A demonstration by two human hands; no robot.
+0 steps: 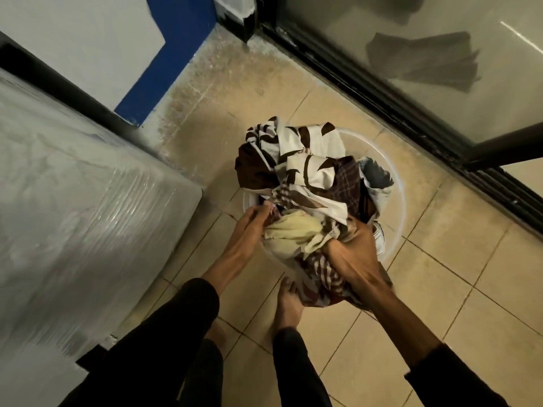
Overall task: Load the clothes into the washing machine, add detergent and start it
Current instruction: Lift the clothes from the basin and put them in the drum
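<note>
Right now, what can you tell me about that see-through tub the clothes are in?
The tub is a round basin of clear plastic, standing upright on the beige tiled floor. Clothes are heaped above its rim. The left hand and right hand grip cloth at its near edge; a bare foot stands just before it.

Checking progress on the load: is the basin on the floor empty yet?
No, the clear basin is piled with clothes, and both the left hand and right hand grip them.

Beige tiled floor (pixel 440 289), white wall (pixel 73 39) with blue band (pixel 176 39), dark-framed glass door (pixel 411 54).
</note>
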